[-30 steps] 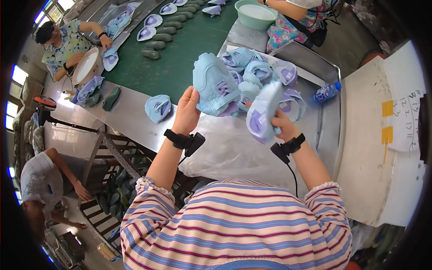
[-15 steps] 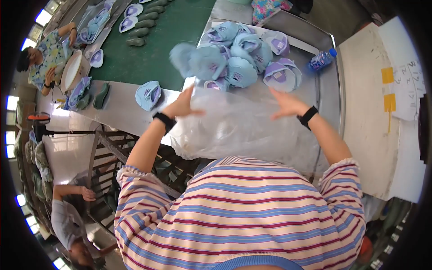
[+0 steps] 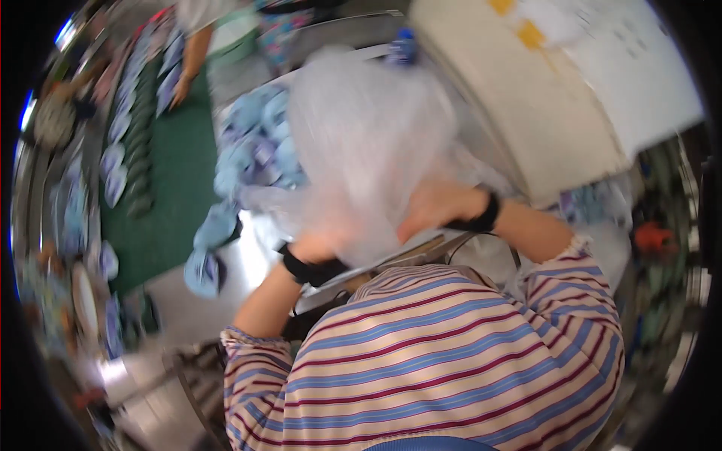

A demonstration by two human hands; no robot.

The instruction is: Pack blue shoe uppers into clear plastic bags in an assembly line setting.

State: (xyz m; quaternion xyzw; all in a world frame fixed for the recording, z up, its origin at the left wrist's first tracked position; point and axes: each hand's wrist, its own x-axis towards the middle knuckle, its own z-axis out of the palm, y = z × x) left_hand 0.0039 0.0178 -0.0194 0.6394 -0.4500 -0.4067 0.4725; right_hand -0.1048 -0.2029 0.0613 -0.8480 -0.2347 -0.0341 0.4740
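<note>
Far left: a green mat [image 3: 169, 188] running away along the bench, rows of pale blue shoe uppers [image 3: 113, 161] laid flat on it, presumably kept in lines so each stays easy to pick. Another person's arm [image 3: 189, 64] reaching down onto the mat's far end. Nearer, along the bare metal table [image 3: 180, 308], a few more loose blue pieces [image 3: 203, 270] lying singly at the mat's edge.

Centre left: a heap of light blue and lilac shoe uppers [image 3: 256, 150], bunched together and not spread, partly veiled by plastic.

Centre: left hand [image 3: 320, 244], black wristband behind it, closed on the lower edge of a clear plastic bag [image 3: 368, 143]. Bag lifted up and away from the body, ballooning over the heap, most likely raised to open it out or shake it. Thin, milky, crinkled film, blurred by motion, mouth not distinguishable.

Right of centre: right hand [image 3: 436, 207], also banded at the wrist, fingers curled into the bag's near edge. Both grips low, so the film hangs upward and outward between them.

Right: a cream-coloured slab [image 3: 526, 113] with yellow patches, slanting off to the far right.
</note>
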